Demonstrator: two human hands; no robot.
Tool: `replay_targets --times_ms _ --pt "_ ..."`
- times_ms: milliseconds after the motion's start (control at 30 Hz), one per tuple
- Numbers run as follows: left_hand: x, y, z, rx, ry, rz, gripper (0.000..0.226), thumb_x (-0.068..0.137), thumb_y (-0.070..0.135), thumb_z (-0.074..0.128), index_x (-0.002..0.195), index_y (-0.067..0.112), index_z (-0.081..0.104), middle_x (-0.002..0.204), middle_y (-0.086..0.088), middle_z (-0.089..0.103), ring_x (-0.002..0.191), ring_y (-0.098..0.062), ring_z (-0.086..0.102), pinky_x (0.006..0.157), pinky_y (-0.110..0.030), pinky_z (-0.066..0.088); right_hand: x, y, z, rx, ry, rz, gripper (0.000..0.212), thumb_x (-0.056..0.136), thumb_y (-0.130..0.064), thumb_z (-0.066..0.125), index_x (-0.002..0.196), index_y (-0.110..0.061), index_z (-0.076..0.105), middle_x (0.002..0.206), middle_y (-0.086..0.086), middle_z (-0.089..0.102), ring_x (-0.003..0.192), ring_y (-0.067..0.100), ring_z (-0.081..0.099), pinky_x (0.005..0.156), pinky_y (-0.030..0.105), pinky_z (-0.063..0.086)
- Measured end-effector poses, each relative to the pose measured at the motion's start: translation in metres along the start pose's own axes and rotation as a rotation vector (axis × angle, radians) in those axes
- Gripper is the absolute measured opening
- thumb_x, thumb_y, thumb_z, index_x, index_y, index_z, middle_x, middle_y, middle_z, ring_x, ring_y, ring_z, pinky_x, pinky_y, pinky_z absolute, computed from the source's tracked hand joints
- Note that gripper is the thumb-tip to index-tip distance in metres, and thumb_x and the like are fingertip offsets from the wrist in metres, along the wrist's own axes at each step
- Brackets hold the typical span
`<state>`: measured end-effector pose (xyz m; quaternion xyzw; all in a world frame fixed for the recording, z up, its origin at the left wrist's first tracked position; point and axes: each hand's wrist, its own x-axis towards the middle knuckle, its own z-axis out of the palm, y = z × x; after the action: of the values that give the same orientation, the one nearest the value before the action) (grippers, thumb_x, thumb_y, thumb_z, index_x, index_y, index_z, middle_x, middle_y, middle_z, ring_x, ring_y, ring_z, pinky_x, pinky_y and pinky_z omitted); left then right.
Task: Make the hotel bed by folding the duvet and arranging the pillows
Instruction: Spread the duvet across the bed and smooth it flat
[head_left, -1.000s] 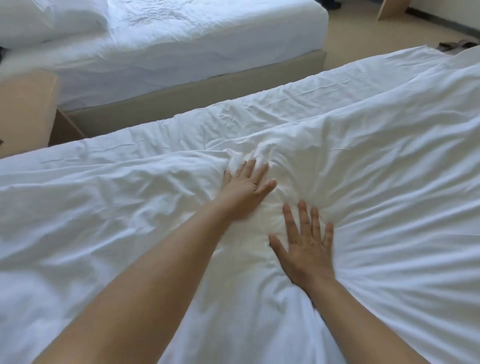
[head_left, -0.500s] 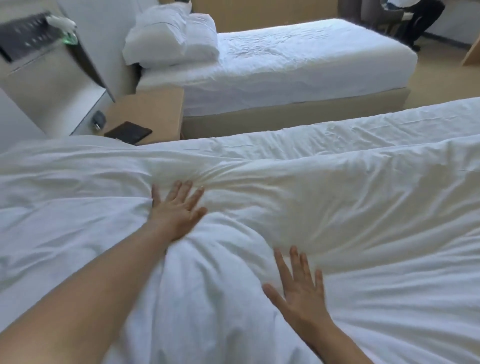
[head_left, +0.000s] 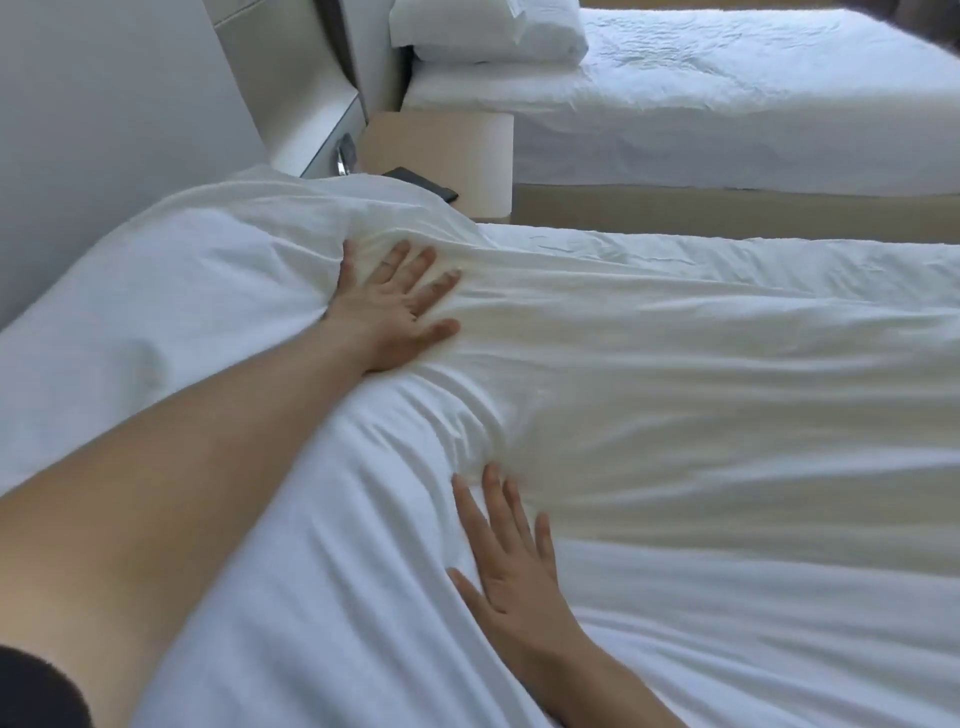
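- Broadly, the white duvet (head_left: 675, 389) lies across the whole foreground, wrinkled and bunched into a ridge running across it.
- Left hand (head_left: 389, 306) lies flat on that ridge toward the headboard (head_left: 104, 130), fingers spread and pressing the fabric.
- Right hand (head_left: 511, 577) rests flat lower down, nearer the person, fingers straight and slightly apart.
- Beyond stand a nightstand (head_left: 441, 145) with a dark flat object (head_left: 423, 182), and a second bed (head_left: 753, 104) with stacked pillows (head_left: 488, 31).

both hands (head_left: 395, 306) on duvet (head_left: 675, 389) — nightstand (head_left: 441, 150) behind
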<state>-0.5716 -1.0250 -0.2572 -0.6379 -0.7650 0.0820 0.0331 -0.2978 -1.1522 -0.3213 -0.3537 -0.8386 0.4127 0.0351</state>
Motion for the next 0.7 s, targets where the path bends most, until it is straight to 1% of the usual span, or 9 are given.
replay_targets --times_ms 167,233,267,300,333,400,533,600,700 --pt "0.007 -0.038 0.019 -0.036 0.055 0.035 0.07 0.091 0.075 0.008 0.154 0.05 -0.008 0.168 0.011 -0.01 0.154 -0.018 -0.016 0.114 -0.062 -0.02 0.019 -0.052 0.006 0.11 -0.063 -0.158 0.088 0.061 -0.101 0.004 0.14 -0.069 -0.018 0.158 -0.019 -0.034 0.142 0.0 -0.038 0.116 0.04 -0.026" --pt "0.011 -0.062 0.022 -0.028 0.049 0.036 0.068 0.091 0.075 0.006 0.153 0.052 -0.008 0.168 0.012 -0.009 0.155 -0.015 -0.013 0.114 -0.062 -0.019 0.025 -0.071 0.019 0.071 -0.096 -0.234 0.084 0.068 -0.096 0.018 0.14 -0.07 -0.017 0.162 -0.014 -0.029 0.146 0.007 -0.033 0.117 0.043 -0.023" --pt "0.013 -0.077 0.022 -0.035 0.037 0.033 0.068 0.09 0.076 0.006 0.153 0.053 -0.008 0.168 0.013 -0.008 0.155 -0.014 -0.01 0.114 -0.063 -0.019 0.027 -0.079 0.03 -0.028 -0.052 -0.302 0.082 0.076 -0.086 0.026 0.144 -0.066 -0.015 0.166 -0.009 -0.02 0.151 0.015 -0.023 0.12 0.052 -0.013" --pt "0.013 -0.092 0.024 -0.055 0.015 0.031 0.069 0.089 0.079 0.005 0.153 0.055 -0.007 0.168 0.014 -0.006 0.155 -0.013 -0.008 0.114 -0.063 -0.017 0.03 -0.087 0.045 -0.162 0.046 -0.371 0.08 0.084 -0.074 0.032 0.149 -0.059 -0.011 0.169 -0.004 -0.003 0.155 0.023 -0.005 0.119 0.062 0.008" --pt "0.014 -0.106 0.027 -0.079 -0.012 0.037 0.072 0.086 0.082 0.004 0.152 0.055 -0.007 0.168 0.015 -0.005 0.155 -0.013 -0.007 0.115 -0.063 -0.016 0.034 -0.098 0.056 -0.251 0.051 -0.367 0.076 0.091 -0.065 0.035 0.153 -0.053 -0.007 0.168 -0.001 0.014 0.153 0.023 0.014 0.113 0.06 0.03" --pt "0.013 -0.126 0.034 -0.128 -0.052 0.064 0.081 0.077 0.085 0.001 0.153 0.056 -0.004 0.168 0.015 -0.002 0.155 -0.015 -0.006 0.118 -0.057 -0.011 0.042 -0.115 0.072 -0.236 0.06 -0.334 0.067 0.099 -0.06 0.036 0.155 -0.052 0.001 0.164 -0.003 0.027 0.149 0.016 0.028 0.109 0.045 0.042" --pt "0.007 -0.139 0.054 -0.424 0.05 0.065 0.083 0.083 0.077 0.016 0.158 0.041 0.017 0.168 0.006 0.016 0.154 -0.015 0.011 0.121 -0.034 0.004 0.041 -0.114 0.088 -0.347 0.116 -0.461 0.049 0.105 -0.051 0.008 0.154 -0.05 0.005 0.167 0.001 0.018 0.152 0.016 0.02 0.114 0.045 0.035" --pt "0.011 -0.137 0.061 -0.571 0.099 0.037 0.075 0.09 0.069 0.026 0.157 0.034 0.028 0.163 0.0 0.03 0.15 -0.019 0.024 0.118 -0.026 0.012 0.045 -0.109 0.085 -0.334 0.078 -0.469 0.059 0.098 -0.059 0.02 0.154 -0.05 0.003 0.169 0.003 0.007 0.155 0.018 0.008 0.119 0.054 0.025" --pt "0.011 -0.138 0.066 -0.588 0.148 0.023 0.074 0.089 0.075 0.025 0.151 0.036 0.035 0.152 -0.005 0.047 0.142 -0.026 0.038 0.12 -0.043 0.025 0.045 -0.107 0.085 -0.257 -0.017 -0.506 0.09 0.075 -0.079 0.033 0.154 -0.052 -0.002 0.168 0.001 -0.012 0.154 0.017 -0.014 0.123 0.053 -0.002"
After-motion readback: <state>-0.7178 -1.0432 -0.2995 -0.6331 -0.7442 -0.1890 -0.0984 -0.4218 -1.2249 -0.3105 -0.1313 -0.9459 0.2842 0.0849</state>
